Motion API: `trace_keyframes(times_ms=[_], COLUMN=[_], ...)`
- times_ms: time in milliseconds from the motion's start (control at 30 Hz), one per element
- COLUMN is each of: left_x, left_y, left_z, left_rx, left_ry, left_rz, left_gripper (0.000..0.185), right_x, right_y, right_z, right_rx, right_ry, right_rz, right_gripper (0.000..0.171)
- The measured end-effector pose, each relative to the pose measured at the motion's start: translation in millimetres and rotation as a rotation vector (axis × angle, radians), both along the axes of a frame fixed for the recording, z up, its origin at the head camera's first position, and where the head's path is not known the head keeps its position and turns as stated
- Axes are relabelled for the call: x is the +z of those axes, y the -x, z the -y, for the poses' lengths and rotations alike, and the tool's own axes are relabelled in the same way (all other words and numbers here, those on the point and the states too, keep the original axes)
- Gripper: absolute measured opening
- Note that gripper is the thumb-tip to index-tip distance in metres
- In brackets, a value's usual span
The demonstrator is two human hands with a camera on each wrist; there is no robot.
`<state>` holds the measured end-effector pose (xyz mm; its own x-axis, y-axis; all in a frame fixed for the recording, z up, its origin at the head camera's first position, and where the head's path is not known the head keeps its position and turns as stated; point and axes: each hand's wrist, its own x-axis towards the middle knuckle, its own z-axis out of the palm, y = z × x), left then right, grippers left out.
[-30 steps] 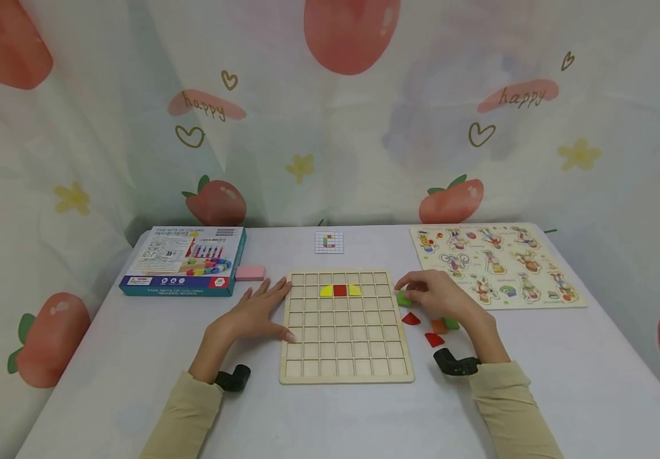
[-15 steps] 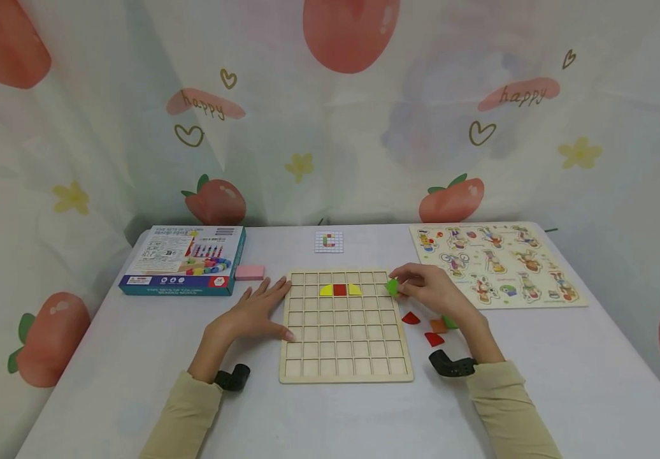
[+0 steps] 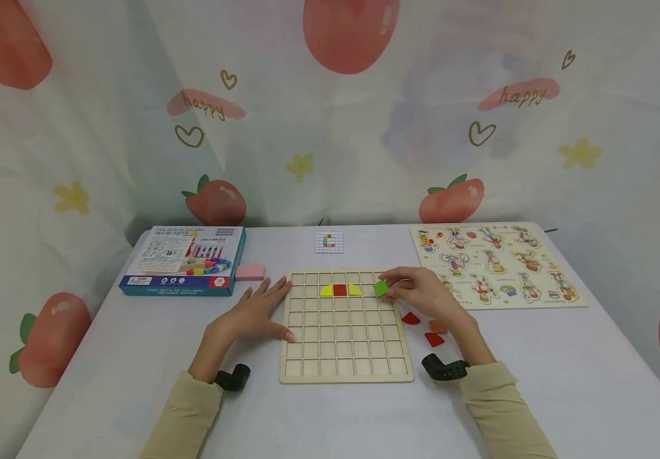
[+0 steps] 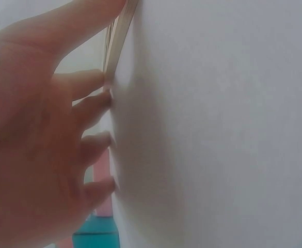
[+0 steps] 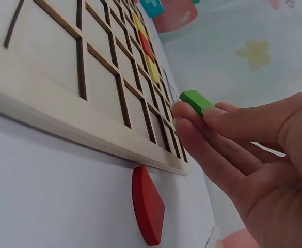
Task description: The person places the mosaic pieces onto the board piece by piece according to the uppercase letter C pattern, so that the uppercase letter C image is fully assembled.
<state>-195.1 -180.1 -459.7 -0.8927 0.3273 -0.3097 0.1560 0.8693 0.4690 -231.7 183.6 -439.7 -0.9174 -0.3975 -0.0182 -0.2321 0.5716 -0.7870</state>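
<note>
A wooden grid board [image 3: 344,357] lies in the middle of the table. Its second row holds a yellow piece [image 3: 326,291], a red square [image 3: 339,290] and another yellow piece [image 3: 354,290]. My right hand [image 3: 416,290] pinches a green square block [image 3: 381,288] [image 5: 196,100] just above the board's upper right cells. My left hand [image 3: 258,311] rests flat on the table, its straight fingers [image 4: 86,84] touching the board's left edge [image 4: 121,33]. Loose red pieces [image 3: 411,318] [image 5: 147,204] and an orange piece [image 3: 437,326] lie right of the board.
A teal toy box [image 3: 183,260] and a pink block [image 3: 250,273] lie at the back left. A small pattern card [image 3: 329,242] sits behind the board. An animal peg puzzle [image 3: 496,264] lies at the back right. A printed curtain hangs behind the table.
My right hand lifted the green block from beside the board and carried it left, over the board's upper right cells. The left hand stayed still.
</note>
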Motion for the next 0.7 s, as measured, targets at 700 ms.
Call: trace_keyframes(times_ms=[700], left_x=[12.9], left_y=[-7.8], left_z=[-1.8], left_rx=[-0.009], left_ry=[-0.015], left_rz=[-0.006], left_gripper=[0.112], right_x=[-3.8], right_y=[-7.4], right_z=[23.8], right_rx=[-0.002], right_ry=[-0.032], right_rz=[-0.005], right_gripper=[0.028])
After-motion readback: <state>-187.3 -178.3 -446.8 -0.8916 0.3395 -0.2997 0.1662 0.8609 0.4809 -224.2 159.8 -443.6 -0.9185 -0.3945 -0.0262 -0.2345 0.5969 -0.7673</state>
